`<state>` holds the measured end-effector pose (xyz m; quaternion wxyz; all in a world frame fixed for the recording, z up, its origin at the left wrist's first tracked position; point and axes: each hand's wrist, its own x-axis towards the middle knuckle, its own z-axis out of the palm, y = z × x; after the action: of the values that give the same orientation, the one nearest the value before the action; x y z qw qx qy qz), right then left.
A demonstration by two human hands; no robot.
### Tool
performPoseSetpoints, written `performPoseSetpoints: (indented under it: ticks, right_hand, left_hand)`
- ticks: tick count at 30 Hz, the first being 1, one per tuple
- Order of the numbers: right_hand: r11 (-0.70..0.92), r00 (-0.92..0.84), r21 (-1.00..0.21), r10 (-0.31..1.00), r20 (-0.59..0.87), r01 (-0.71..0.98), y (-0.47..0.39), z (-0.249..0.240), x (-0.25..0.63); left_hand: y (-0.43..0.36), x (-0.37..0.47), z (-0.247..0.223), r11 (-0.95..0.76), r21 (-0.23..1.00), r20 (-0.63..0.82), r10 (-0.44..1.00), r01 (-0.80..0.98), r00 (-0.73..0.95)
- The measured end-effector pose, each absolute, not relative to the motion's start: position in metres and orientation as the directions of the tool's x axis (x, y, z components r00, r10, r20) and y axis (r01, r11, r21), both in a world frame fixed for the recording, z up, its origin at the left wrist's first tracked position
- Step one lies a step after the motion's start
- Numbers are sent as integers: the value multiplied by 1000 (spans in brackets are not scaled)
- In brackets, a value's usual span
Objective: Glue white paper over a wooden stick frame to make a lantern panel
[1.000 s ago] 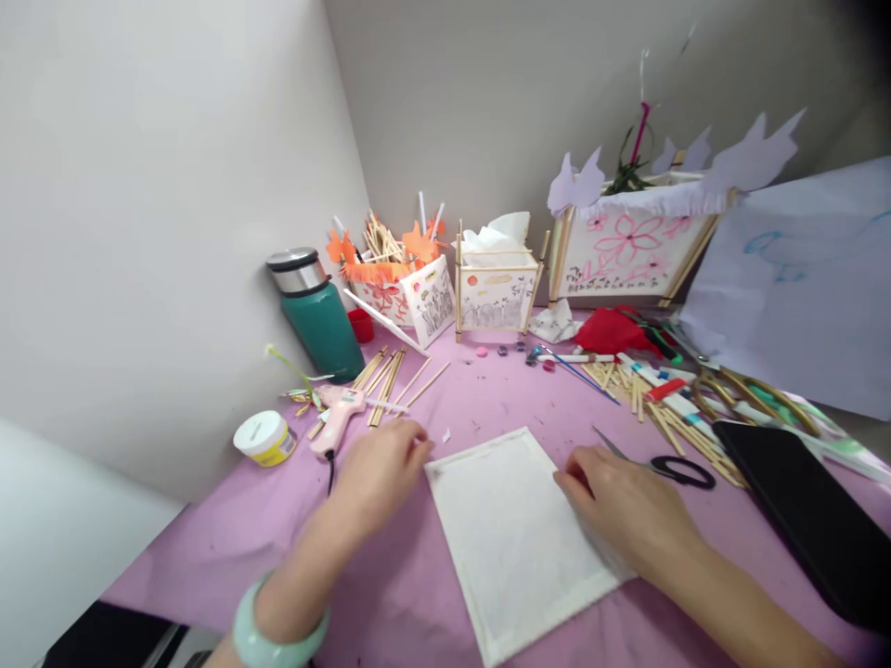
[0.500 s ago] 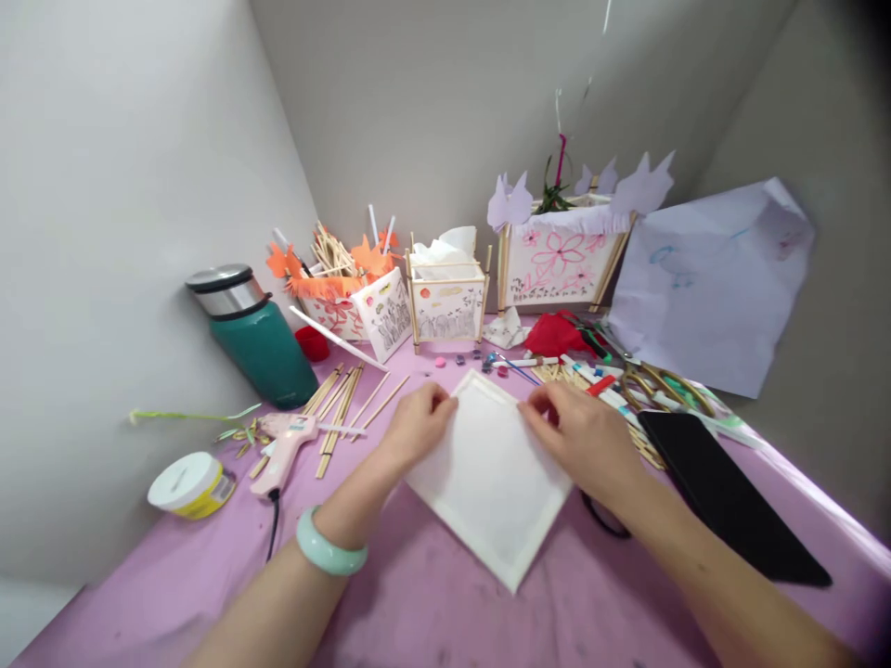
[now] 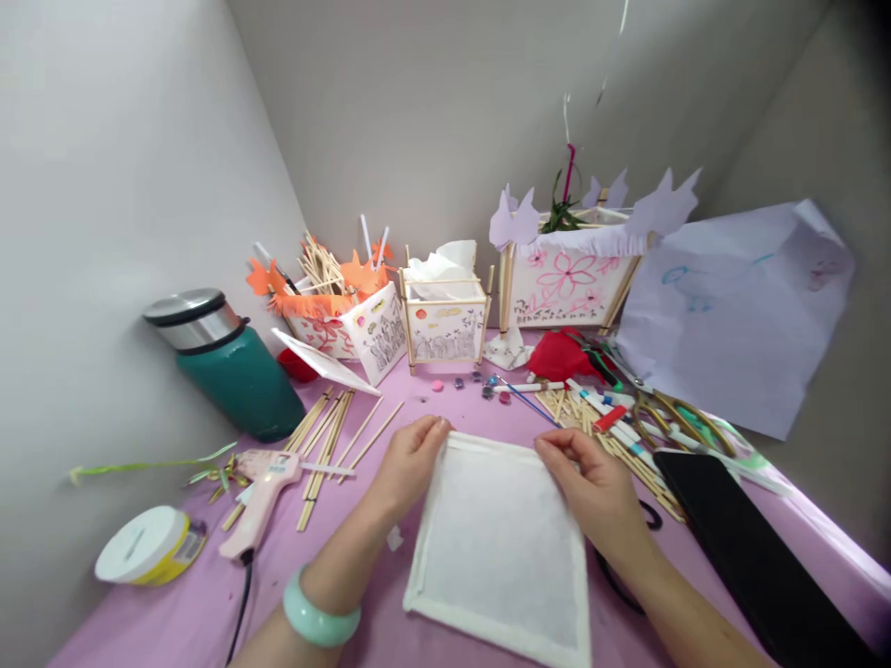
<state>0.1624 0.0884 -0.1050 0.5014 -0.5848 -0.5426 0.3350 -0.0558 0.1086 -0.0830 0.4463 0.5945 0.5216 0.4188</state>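
Note:
Between my hands is a white fabric panel [image 3: 501,547] with a raised border, lying at a slight tilt over the purple table. My left hand [image 3: 412,464] pinches its upper left corner between thumb and fingers; a pale green bangle circles that wrist. The upper right corner is gripped by my right hand [image 3: 591,482], thumb on top. Left of my left hand are a pink glue gun [image 3: 263,501] and bamboo sticks [image 3: 327,455].
A teal bottle [image 3: 240,376] and a white-lidded tub [image 3: 149,545] are at the left. Decorated boxes [image 3: 445,325] line the back. Scissors [image 3: 654,399], markers and a black phone [image 3: 744,557] lie at the right.
The panel has turned from a diamond pose to nearly square-on, with its far edge between my hands. My hands sit lower in view and slightly farther apart. The whole view has shifted a little.

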Motion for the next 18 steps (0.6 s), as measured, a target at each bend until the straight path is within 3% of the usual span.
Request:
performPoseSetpoints:
  ticks: [3,6,9,13,18]
  right_hand:
    - [-27,243,-996,970,-7,80,89,-105,160]
    - [-99,163,-992,980,-110,-76,91,-109,160]
    - [-99,98,-995,990,-98,8,92,-111,162]
    - [-85,213,-989,975,-58,121,90,-106,162]
    - [-97,286,-990,956,-64,101,87,-104,162]
  left_hand:
    - [113,-60,-89,-70,939,72,997,337,4]
    - [117,-66,-93,-38,931,82,991,364,-108]
    - [118,-67,-96,16,958,27,989,286,-147]
    - [114,-60,-97,145,984,-142,989,101,-41]
    - [109,-55,-96,223,970,-222,975,99,-28]
